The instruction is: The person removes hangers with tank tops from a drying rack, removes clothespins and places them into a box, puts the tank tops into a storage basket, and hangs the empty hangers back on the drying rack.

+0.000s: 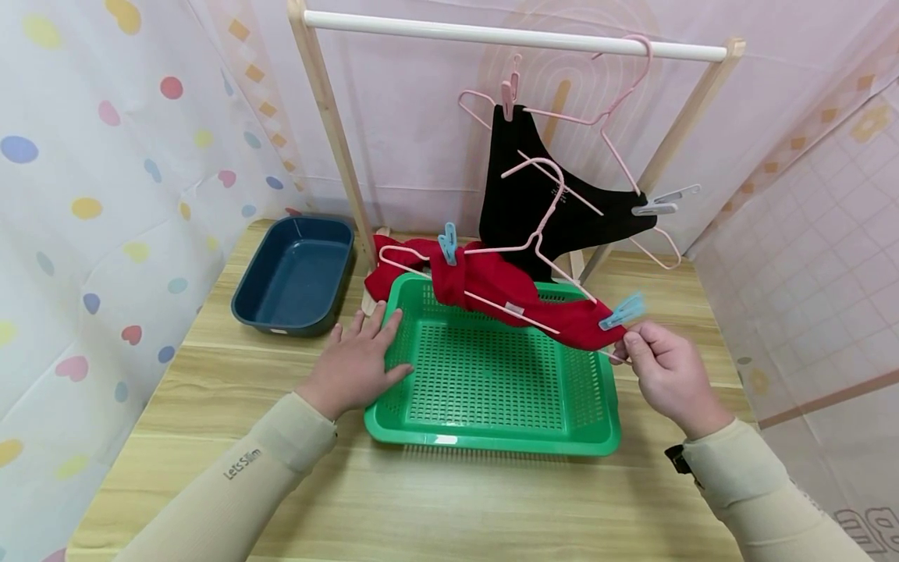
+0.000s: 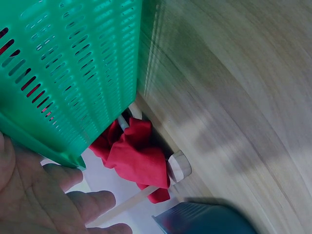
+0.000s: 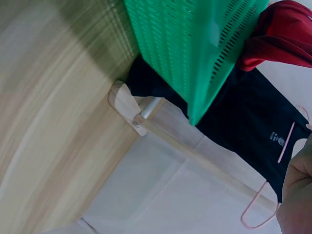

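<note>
A pair of red underpants (image 1: 499, 279) is clipped to a pink hanger (image 1: 541, 226) by two blue clothespins, one (image 1: 448, 243) at the left and one (image 1: 623, 311) at the right. My right hand (image 1: 667, 375) pinches the right end of the red cloth, close to the hanger's end. Below them stands a green perforated basket (image 1: 485, 441). My left hand (image 1: 365, 359) lies with spread fingers against the basket's left rim. In the left wrist view, part of the red cloth (image 2: 139, 156) hangs beyond the basket.
Black underpants (image 1: 520, 179) hang from another pink hanger (image 1: 625, 101) on the rack's white rod (image 1: 492, 33), held by a pink clothespin (image 1: 509, 97) and a grey one (image 1: 660, 206). A dark blue basin (image 1: 295, 273) stands left of the rack. Curtains enclose the wooden table (image 1: 449, 515).
</note>
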`<action>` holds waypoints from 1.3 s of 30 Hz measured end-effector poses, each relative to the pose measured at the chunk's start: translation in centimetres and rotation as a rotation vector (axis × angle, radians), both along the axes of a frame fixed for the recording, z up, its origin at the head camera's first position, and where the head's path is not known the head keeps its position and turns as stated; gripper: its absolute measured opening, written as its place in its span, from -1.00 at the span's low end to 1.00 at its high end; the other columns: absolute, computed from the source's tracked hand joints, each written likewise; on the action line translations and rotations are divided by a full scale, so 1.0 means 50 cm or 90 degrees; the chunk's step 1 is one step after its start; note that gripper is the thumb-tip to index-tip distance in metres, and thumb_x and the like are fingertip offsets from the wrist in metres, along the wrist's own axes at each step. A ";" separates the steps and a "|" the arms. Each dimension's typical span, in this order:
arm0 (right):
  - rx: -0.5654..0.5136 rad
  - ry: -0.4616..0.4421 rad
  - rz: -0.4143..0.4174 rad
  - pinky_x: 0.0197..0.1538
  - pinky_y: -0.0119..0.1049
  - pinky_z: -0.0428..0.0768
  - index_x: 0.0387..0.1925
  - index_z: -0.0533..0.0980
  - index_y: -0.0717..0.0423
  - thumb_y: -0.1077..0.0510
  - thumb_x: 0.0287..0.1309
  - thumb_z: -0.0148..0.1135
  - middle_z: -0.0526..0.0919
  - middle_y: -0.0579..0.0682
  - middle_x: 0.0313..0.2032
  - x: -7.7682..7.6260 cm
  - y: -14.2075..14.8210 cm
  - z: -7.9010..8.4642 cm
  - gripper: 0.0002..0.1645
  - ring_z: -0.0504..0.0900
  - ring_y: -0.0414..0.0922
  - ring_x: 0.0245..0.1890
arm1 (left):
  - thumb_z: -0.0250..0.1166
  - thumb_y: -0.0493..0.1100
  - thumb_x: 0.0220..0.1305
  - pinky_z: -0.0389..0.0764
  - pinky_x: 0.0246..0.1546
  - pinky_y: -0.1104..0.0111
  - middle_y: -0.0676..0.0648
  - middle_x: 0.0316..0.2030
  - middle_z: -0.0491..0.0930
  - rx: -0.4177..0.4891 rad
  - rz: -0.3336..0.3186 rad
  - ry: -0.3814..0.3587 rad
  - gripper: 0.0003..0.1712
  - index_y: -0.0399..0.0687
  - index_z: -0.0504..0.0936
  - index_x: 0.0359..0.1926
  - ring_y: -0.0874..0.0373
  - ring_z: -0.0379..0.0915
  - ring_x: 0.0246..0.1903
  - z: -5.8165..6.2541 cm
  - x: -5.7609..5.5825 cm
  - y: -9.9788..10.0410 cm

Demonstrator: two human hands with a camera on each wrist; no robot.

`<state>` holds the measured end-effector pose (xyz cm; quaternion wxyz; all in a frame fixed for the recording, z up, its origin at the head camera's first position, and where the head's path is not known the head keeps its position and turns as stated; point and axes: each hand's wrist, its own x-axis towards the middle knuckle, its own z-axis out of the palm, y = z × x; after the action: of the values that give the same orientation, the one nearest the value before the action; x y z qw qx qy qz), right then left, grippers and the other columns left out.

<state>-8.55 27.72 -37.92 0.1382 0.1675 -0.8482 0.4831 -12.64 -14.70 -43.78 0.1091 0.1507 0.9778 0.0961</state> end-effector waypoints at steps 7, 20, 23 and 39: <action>0.031 -0.030 -0.009 -0.22 -0.57 0.66 -0.45 0.58 0.25 0.47 0.46 0.07 0.63 0.00 -0.48 0.002 0.007 -0.027 -0.67 0.63 -0.34 -0.41 | 0.22 0.36 0.44 0.03 0.48 -0.45 -0.27 0.69 -0.12 -0.004 0.002 0.007 0.08 0.01 -0.03 0.71 -0.49 -0.09 0.60 0.000 0.000 -0.001; 0.050 -0.110 0.004 -0.26 -0.46 0.72 -0.43 0.61 0.26 0.41 0.50 0.10 0.68 0.07 -0.44 0.003 0.018 -0.063 -0.68 0.58 -0.27 -0.44 | 0.21 0.37 0.44 0.04 0.47 -0.47 -0.27 0.68 -0.10 -0.003 -0.001 0.011 0.07 -0.01 0.00 0.70 -0.51 -0.08 0.59 -0.003 0.001 0.000; 0.045 -0.116 0.005 -0.26 -0.42 0.73 -0.43 0.60 0.29 0.41 0.50 0.08 0.66 0.08 -0.44 0.003 0.019 -0.070 -0.68 0.58 -0.25 -0.44 | 0.22 0.37 0.44 0.04 0.48 -0.46 -0.28 0.68 -0.09 0.001 0.000 0.014 0.07 -0.03 0.02 0.69 -0.51 -0.08 0.59 -0.002 0.002 0.000; 0.038 -0.136 0.000 -0.25 -0.43 0.71 -0.44 0.58 0.25 0.38 0.53 0.07 0.66 0.07 -0.45 0.002 0.035 -0.097 -0.66 0.58 -0.26 -0.43 | 0.24 0.36 0.42 0.00 0.54 -0.37 -0.27 0.68 -0.05 0.017 0.003 0.021 0.13 -0.15 -0.02 0.69 -0.44 -0.10 0.62 0.001 -0.003 -0.005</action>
<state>-8.44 29.45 -42.77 0.0419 0.1193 -0.8719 0.4730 -12.78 -14.94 -43.73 0.0910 0.1514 0.9784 0.1072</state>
